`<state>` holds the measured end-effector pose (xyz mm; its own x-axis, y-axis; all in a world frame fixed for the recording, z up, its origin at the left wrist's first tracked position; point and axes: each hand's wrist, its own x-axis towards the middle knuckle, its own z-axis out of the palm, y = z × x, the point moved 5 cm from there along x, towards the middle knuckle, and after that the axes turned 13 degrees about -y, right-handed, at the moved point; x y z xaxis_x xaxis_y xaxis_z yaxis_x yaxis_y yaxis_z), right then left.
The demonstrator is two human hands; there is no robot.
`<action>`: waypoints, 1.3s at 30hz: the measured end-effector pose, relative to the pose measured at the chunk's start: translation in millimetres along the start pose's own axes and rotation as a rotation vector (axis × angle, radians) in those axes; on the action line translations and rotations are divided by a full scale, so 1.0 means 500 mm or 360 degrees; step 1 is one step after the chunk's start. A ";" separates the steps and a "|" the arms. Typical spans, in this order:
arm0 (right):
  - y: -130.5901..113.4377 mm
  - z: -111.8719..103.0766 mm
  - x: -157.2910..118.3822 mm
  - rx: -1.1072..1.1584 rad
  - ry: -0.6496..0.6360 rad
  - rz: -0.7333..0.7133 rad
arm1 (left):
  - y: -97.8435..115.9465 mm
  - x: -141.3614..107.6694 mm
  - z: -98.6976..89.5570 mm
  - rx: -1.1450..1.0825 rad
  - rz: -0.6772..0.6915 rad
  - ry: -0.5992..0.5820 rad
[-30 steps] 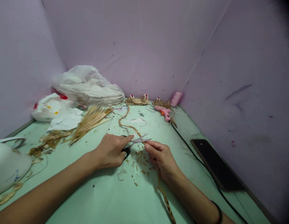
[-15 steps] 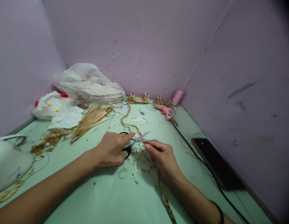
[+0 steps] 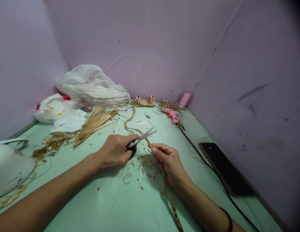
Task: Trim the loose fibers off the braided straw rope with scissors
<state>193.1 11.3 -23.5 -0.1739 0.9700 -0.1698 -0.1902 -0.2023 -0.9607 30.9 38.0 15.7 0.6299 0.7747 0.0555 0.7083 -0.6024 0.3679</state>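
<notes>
My left hand point(image 3: 117, 149) is closed round the black handles of a pair of scissors point(image 3: 143, 136). Their blades point up and to the right, only slightly apart, above the braided cord. Thumb and fingers of my right hand point(image 3: 168, 159) pinch the tan braided cord point(image 3: 134, 129) near the middle of the table. From that pinch, one length winds away to the back; another hangs below my palm and runs off the bottom edge. Small tan clippings point(image 3: 150, 164) lie scattered beneath my hands.
Behind are a pink glue gun point(image 3: 173, 115), a pink thread spool point(image 3: 184, 100) and woven pieces point(image 3: 144, 102) with red-and-white beads. A phone point(image 3: 225, 169) and black cable lie right. Dry fibre strips point(image 3: 93, 125), a white plastic bag point(image 3: 92, 87) and a white rounded object point(image 3: 12, 170) are left.
The scissor blades have come closer together and swung upward, away from my right fingertips. My right hand keeps its pinch on the cord, almost in the same spot.
</notes>
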 end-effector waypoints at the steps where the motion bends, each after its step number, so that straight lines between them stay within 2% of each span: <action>1: 0.003 0.003 0.001 0.0089 -0.0033 0.0032 | -0.007 0.000 -0.004 -0.0048 -0.0046 0.0089; 3: 0.007 0.011 0.005 0.0274 -0.0120 0.0086 | -0.018 0.000 -0.007 -0.0097 -0.0137 0.0209; 7: 0.010 0.016 0.010 0.0428 -0.0214 0.0164 | -0.015 -0.001 0.000 -0.0037 -0.0193 0.0211; 11: 0.005 0.005 0.010 0.0286 -0.0171 0.0148 | 0.002 -0.003 0.002 0.0109 -0.0157 0.0127; 16: 0.000 -0.006 0.009 0.0060 -0.0022 0.0042 | 0.014 -0.002 0.016 0.0405 -0.0100 -0.0075; 20: -0.005 -0.005 0.009 -0.0148 0.0007 -0.0085 | 0.023 -0.002 0.024 0.0588 -0.0099 -0.0174; 24: -0.014 -0.008 0.008 -0.0355 0.0032 -0.0252 | 0.028 -0.002 0.023 0.0624 -0.0090 -0.0218; 28: -0.020 -0.008 0.007 -0.0482 0.0005 -0.0283 | 0.030 -0.001 0.022 0.0597 -0.0053 -0.0274; 32: -0.024 -0.004 0.005 -0.0517 -0.0010 -0.0280 | 0.029 -0.001 0.020 0.0609 -0.0042 -0.0355; 39: -0.017 0.001 0.003 -0.0348 -0.0051 -0.0174 | 0.025 -0.004 0.015 0.0563 0.0013 -0.0413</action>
<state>193.9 14.3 -15.2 -0.1949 0.9791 -0.0584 0.0036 -0.0588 -0.9983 40.7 27.3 13.4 0.6633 0.7225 -0.1948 0.7398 -0.6723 0.0254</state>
